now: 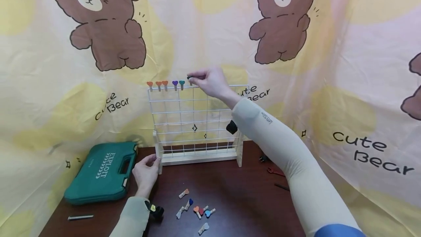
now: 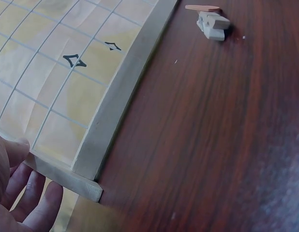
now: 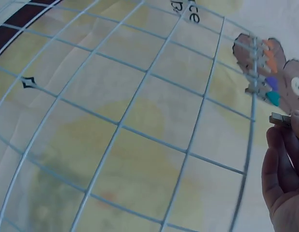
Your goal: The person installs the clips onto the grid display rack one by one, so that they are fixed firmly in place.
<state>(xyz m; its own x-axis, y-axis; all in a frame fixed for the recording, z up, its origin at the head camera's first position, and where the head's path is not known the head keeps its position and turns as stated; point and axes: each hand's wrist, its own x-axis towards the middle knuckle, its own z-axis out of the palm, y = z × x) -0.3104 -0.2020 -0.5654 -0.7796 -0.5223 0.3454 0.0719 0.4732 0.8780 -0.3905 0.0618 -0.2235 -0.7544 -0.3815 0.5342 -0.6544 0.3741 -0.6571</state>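
A white wire grid rack stands upright in a pale wooden stand. My left hand holds the stand's left upright, thumb on one face and fingers round the other in the left wrist view. Above the rack's top wire, my right hand pinches a small wooden clothespin between thumb and fingertips; its decorated end looks dark in the head view. Left of it, heart-topped clothespins sit clipped along the top wire: orange ones, a purple one and a green one.
Several loose heart clothespins lie on the dark wooden table in front of the rack. A green tool case and a metal rod are at the left. A red wrench lies right, partly behind my right arm.
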